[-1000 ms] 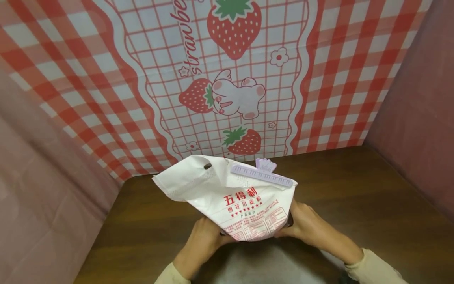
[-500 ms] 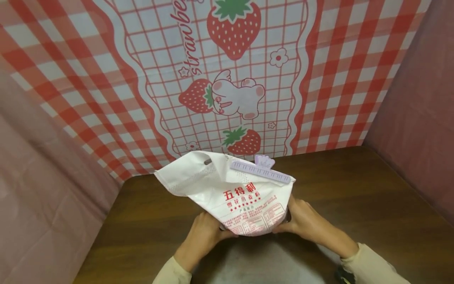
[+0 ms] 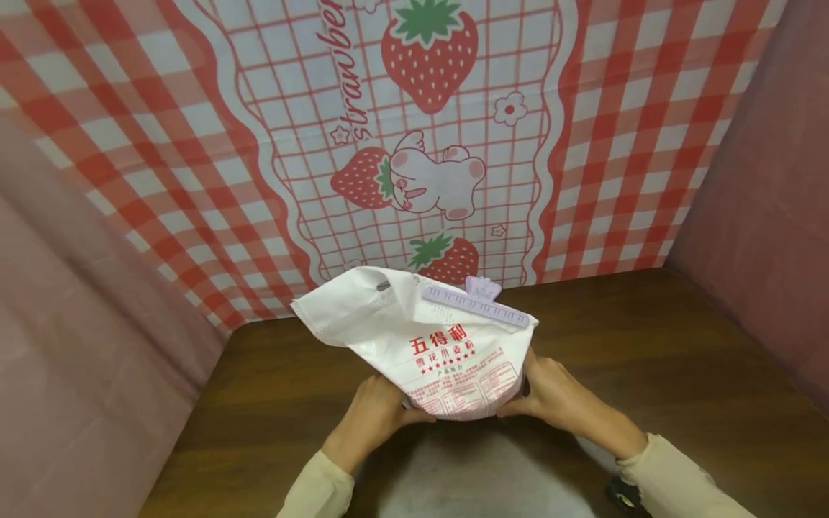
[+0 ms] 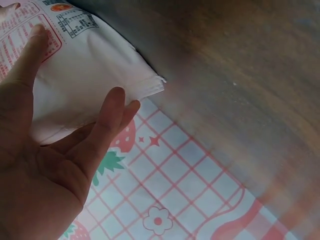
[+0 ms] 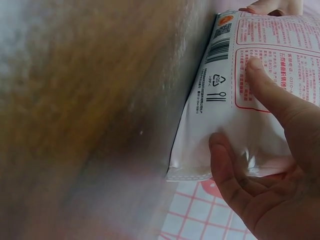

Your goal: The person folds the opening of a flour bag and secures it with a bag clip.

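Note:
A white flour bag (image 3: 460, 367) with red print stands on the wooden table in the head view. Its folded top is held by a lilac sealing clip (image 3: 476, 306), and a loose white flap with a handle slot sticks out to the left. My left hand (image 3: 372, 414) grips the bag's left side, thumb across the near face. From the right, my right hand (image 3: 550, 392) holds the opposite side, thumb also on the printed face. In the wrist views, the fingers of the left hand (image 4: 55, 165) and right hand (image 5: 285, 165) wrap the bag's side edges near a bottom corner.
The dark wooden table (image 3: 648, 345) meets a red-and-white strawberry cloth (image 3: 427, 180) hanging behind the bag. Pink curtains (image 3: 78, 345) close off both sides. A small dark object (image 3: 623, 495) shows by the right sleeve, and a pale sheen lies on the table's front.
Both hands have moved the bag slightly away from me, toward the back cloth. The grip on it looks the same. The head view has shifted a little.

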{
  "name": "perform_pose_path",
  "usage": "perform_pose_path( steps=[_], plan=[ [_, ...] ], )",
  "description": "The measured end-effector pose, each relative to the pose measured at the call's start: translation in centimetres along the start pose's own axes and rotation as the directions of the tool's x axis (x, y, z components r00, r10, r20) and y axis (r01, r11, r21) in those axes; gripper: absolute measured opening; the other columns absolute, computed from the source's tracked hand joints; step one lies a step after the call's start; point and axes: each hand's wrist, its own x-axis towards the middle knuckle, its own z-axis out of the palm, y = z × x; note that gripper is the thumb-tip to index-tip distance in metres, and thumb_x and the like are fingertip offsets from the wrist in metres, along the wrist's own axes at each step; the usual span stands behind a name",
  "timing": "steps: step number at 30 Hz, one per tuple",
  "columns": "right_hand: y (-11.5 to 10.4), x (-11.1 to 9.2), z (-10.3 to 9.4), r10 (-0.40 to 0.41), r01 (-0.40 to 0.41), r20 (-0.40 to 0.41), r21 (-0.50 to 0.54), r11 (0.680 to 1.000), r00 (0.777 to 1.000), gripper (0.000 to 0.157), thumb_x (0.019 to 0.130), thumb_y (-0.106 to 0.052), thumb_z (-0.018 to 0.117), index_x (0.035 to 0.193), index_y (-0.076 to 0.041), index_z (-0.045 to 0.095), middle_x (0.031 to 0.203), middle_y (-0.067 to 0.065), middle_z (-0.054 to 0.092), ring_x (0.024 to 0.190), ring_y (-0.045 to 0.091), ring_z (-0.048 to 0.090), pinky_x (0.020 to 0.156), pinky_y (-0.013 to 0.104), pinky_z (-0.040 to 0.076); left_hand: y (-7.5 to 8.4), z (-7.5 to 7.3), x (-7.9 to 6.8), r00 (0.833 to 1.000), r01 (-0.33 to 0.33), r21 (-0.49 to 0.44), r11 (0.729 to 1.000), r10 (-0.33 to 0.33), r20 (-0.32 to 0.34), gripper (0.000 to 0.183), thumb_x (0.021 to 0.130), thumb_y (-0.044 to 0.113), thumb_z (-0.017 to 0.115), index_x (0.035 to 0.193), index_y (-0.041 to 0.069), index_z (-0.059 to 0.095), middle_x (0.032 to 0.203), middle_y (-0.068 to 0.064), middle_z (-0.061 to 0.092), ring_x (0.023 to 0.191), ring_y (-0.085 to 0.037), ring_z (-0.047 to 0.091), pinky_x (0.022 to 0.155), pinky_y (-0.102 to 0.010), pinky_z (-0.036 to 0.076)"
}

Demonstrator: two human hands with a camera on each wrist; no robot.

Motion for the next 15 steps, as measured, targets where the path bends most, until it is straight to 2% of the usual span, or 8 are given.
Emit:
perform_pose_path(
  steps=[7, 15],
  plan=[
    [0.8, 0.7, -0.1, 0.000, 0.000, 0.011, 0.007, 1.000, 1.000, 0.104, 0.048, -0.056, 0.079, 0.130, -0.014, 0.029, 0.087, 0.007, 0.064, 0.084, 0.021, 0.062, 0.068, 0.038, 0.049, -0.4, 0.5, 0.9, 1.000, 0.002, 0.023, 1.000, -0.002, 0.019, 0.073, 0.058, 0.060, 0.069, 0.116, 0.021, 0.049, 0.101, 0.002, 0.061, 0.082, -0.017, 0.061, 0.066, -0.033, 0.051],
    [1.3, 2.0, 0.2, -0.006, 0.005, 0.024, 0.027, 1.000, 1.000, 0.108, 0.049, -0.057, 0.078, 0.134, -0.015, 0.026, 0.093, 0.004, 0.062, 0.083, 0.020, 0.061, 0.069, 0.037, 0.049, -1.0, 0.3, 1.6, 1.000, 0.012, 0.010, 1.000, -0.012, 0.022, 0.069, 0.058, 0.056, 0.071, 0.114, 0.020, 0.050, 0.094, 0.002, 0.062, 0.075, -0.018, 0.062, 0.061, -0.034, 0.051]
  ],
)
